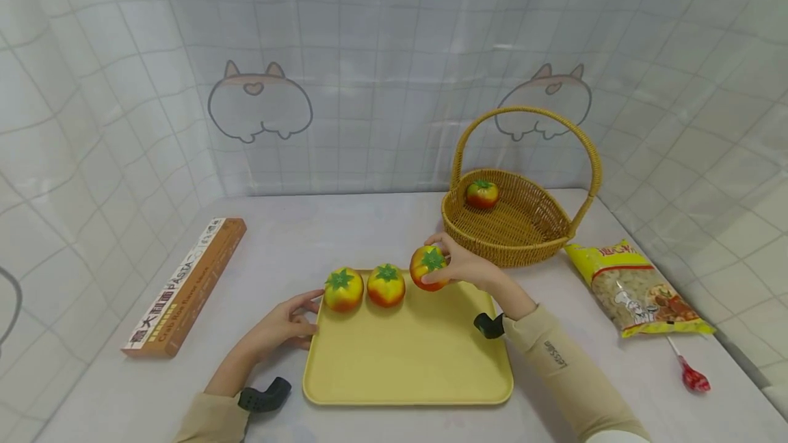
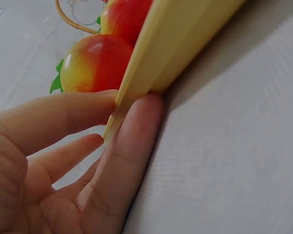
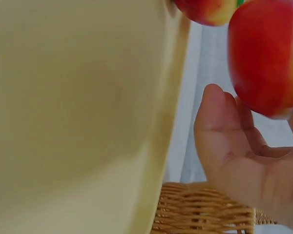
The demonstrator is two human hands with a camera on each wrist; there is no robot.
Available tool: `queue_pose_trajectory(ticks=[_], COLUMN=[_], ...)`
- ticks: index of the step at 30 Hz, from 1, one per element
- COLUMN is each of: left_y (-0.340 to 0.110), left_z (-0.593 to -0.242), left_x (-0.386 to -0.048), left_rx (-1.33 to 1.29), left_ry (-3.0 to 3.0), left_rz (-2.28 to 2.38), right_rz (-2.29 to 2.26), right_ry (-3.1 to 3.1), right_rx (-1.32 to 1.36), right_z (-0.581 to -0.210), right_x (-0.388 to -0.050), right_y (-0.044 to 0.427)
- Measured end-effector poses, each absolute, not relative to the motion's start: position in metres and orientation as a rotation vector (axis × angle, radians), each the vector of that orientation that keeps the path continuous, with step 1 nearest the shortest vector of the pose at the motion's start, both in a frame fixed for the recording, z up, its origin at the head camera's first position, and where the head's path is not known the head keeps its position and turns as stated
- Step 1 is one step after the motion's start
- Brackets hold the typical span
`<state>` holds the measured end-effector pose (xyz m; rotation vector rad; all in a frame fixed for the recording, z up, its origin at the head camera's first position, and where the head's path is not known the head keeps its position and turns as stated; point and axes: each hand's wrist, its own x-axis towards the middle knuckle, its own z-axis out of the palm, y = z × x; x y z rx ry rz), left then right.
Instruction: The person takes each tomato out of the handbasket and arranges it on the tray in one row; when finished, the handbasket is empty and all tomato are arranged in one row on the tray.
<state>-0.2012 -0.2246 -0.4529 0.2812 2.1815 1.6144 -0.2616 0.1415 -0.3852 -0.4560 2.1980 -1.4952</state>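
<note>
A pale tiled curtain (image 1: 394, 33) hangs behind the white table (image 1: 277, 238). On the table's near middle lies a yellow tray (image 1: 406, 361). A wicker basket (image 1: 492, 251) with a tall handle stands at the far right, near the tray. A long pasta box (image 1: 185, 289) lies on the left, well apart from the tray, and a yellow-ended bag (image 1: 640, 289) lies on the right, near the basket. The left hand (image 1: 283, 325) pinches the tray's left rim toward its far corner. The right hand (image 1: 470, 269) curls its thumb and fingers round the right fruit (image 1: 429, 260) at the tray's far rim. To its left, the middle fruit (image 1: 386, 286) and the left fruit (image 1: 343, 290) sit side by side along that rim. The basket fruit (image 1: 482, 194) rests at the basket's far left. A red lollipop (image 1: 694, 379) lies near right, just beside the bag.
</note>
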Motion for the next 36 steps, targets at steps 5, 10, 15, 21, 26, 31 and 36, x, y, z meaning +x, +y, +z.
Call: queue_pose_trajectory(ticks=[5, 10, 15, 21, 26, 31, 36], left_y=[-0.225, -0.224, -0.224, -0.224, -0.224, -0.225, -0.225], left_z=[-0.452, -0.452, -0.452, -0.452, -0.452, -0.452, -0.452], left_x=[-0.2, -0.2, -0.2, -0.201, -0.201, -0.201, -0.201], left_rx=[0.295, 0.304, 0.292, 0.283, 0.292, 0.3, 0.305], left_ry=[2.177, 2.169, 2.179, 2.183, 2.187, 2.185, 2.183], left_rz=[1.612, 1.611, 1.608, 1.609, 1.605, 1.607, 1.606], right_rz=[-1.38, -1.283, -1.185, -1.138, -1.134, -1.143, -1.229], right_ry=[2.241, 2.311, 2.411, 2.445, 2.456, 2.463, 2.425], right_rx=[-0.459, -0.484, -0.481, -0.451, -0.441, -0.442, -0.45], right_z=[-0.393, -0.4, -0.404, -0.405, -0.405, -0.404, -0.397], right_x=[-0.26, -0.258, -0.259, -0.259, -0.259, -0.258, -0.26], right_y=[0.135, 0.132, 0.129, 0.127, 0.127, 0.128, 0.135])
